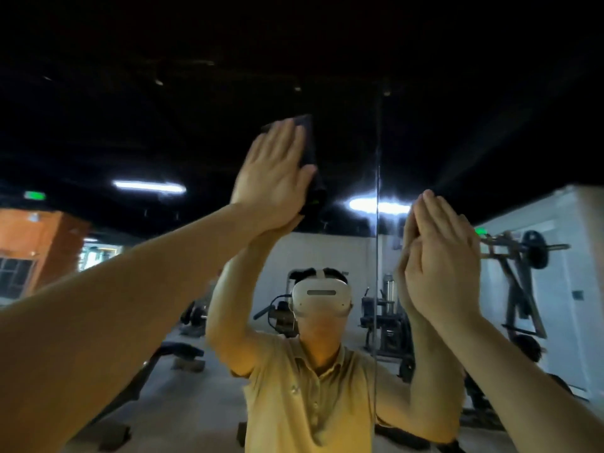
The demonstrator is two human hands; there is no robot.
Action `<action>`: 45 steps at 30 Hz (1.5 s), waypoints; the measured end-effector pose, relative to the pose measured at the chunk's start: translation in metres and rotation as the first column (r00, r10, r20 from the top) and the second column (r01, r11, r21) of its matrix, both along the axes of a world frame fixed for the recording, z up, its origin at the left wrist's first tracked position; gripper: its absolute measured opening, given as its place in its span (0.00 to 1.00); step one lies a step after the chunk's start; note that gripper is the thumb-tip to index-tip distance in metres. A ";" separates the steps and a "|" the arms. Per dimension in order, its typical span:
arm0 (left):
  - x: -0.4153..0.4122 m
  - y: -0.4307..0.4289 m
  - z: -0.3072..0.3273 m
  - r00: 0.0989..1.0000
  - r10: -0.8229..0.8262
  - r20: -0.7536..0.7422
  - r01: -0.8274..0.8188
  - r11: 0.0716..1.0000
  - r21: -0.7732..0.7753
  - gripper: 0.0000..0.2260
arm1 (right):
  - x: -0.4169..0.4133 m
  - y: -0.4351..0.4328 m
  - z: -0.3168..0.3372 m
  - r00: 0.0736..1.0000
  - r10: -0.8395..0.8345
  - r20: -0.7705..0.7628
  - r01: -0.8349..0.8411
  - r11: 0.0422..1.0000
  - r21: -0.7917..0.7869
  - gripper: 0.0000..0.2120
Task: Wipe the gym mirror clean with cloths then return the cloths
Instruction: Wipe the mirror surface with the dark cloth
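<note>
Two flat hands up high on the gym mirror, with a dark cloth under one

The left hand (271,178) has a wide-open grip. Its straight fingers press the dark cloth (310,148) flat on the mirror (490,125), and the cloth peeks out on the hand's right side. The right hand (441,263) is lower and to the right, also flat and open. I cannot tell if a cloth hides under it. Nothing pinches the cloth, so a soft push could let it slip and drop. A bare palm could leave smudges.
</note>
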State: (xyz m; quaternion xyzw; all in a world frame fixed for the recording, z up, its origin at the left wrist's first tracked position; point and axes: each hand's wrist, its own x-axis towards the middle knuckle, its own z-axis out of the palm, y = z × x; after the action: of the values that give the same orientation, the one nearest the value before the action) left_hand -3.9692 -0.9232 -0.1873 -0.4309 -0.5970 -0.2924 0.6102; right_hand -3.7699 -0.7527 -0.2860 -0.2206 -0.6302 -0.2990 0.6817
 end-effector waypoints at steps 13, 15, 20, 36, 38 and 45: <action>0.034 0.034 -0.128 0.916 0.015 -0.402 -0.152 0.938 -0.312 0.33 | 0.004 0.005 -0.003 0.994 0.109 0.029 -0.109 0.994 0.001 0.29; 0.030 0.028 -0.079 0.971 0.067 -0.228 -0.115 0.972 -0.205 0.33 | 0.005 0.005 -0.001 0.988 0.143 0.054 -0.143 0.990 0.001 0.31; 0.040 0.033 -0.048 0.999 0.006 0.035 -0.003 0.997 -0.079 0.32 | 0.007 -0.006 -0.012 0.992 0.075 0.100 -0.071 0.996 -0.052 0.31; -0.040 -0.036 -0.254 0.979 0.094 0.179 -0.079 0.993 -0.086 0.33 | -0.012 -0.065 -0.144 0.973 0.227 0.050 -0.219 0.968 -0.124 0.29; -0.063 -0.058 -0.270 0.915 0.048 0.400 -0.063 0.998 0.026 0.34 | -0.013 -0.065 -0.150 0.973 0.226 0.045 -0.218 0.966 -0.137 0.29; -0.005 -0.009 -0.306 0.988 -0.019 0.153 0.040 0.990 -0.135 0.30 | -0.028 -0.068 -0.164 0.985 0.154 0.077 -0.133 0.964 -0.232 0.30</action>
State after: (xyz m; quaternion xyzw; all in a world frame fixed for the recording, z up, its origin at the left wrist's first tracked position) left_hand -3.9741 -0.9326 -0.4931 -0.4574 -0.6538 -0.2912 0.5277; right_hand -3.7977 -0.8209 -0.4501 -0.2364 -0.7059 -0.1851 0.6416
